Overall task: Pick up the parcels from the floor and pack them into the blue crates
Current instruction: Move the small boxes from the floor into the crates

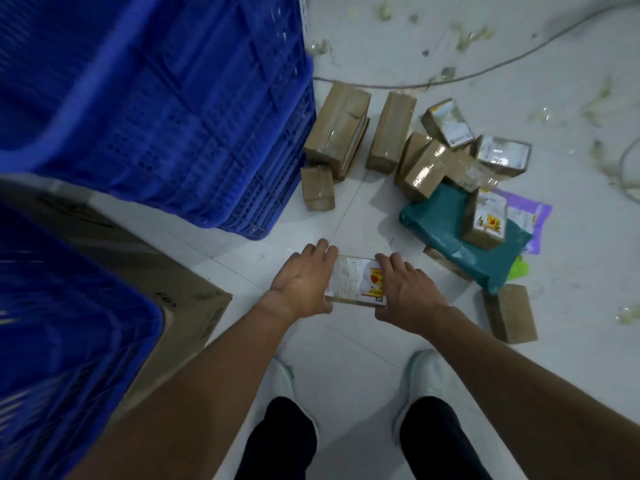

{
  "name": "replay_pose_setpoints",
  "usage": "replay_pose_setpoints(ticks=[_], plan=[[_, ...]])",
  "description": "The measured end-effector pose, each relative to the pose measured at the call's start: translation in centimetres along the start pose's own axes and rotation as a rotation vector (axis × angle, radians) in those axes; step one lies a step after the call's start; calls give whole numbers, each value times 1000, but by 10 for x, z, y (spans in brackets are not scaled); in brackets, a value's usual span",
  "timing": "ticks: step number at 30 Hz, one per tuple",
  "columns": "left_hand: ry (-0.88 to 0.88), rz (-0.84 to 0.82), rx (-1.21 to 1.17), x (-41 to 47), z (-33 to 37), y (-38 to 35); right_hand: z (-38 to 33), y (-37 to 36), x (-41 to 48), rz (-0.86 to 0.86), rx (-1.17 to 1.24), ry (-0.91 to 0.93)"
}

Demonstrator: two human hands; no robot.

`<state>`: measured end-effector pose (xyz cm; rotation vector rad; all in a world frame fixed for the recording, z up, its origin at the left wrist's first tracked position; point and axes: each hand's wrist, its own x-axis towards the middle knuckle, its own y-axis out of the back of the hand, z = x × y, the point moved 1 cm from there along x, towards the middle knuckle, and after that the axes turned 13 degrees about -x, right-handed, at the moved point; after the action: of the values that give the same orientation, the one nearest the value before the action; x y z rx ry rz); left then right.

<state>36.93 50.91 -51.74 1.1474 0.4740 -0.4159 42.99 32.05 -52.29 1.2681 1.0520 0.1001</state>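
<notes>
A small cardboard parcel (pixel 353 282) with a white label and a red-and-yellow sticker is held between both my hands above the white floor. My left hand (pixel 304 282) grips its left side and my right hand (pixel 405 289) grips its right side, fingers curled over the far edge. A stack of blue crates (pixel 166 109) rises at the upper left, and another blue crate (pixel 69 323) fills the lower left. Several more brown parcels (pixel 391 133) lie on the floor ahead, beside a teal mailer bag (pixel 446 233).
A large cardboard box (pixel 180 306) sits under the near blue crate. One brown parcel (pixel 510 313) lies to my right. A cable (pixel 485 71) and scraps of tape litter the tiled floor. My white shoes (pixel 426 372) stand just below the held parcel.
</notes>
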Motion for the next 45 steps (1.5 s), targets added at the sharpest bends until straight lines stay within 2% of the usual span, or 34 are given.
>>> replay_pose_setpoints(ticks=[8,14,23,30,41,45], plan=[[60,94,-80,-112,93,141,19,164,-122,35,-91,110],[159,240,-189,-194,157,223,26,270,-199,98,-152,192],[344,465,-325,-276,209,290,3,387,-254,193,-357,295],[423,583,-395,-303,180,321,-43,446,-242,218,-447,391],[379,690,-339,-312,52,386,-135,510,-158,295,-505,393],[377,682,-355,-310,16,402,-161,528,-133,338,-577,440]])
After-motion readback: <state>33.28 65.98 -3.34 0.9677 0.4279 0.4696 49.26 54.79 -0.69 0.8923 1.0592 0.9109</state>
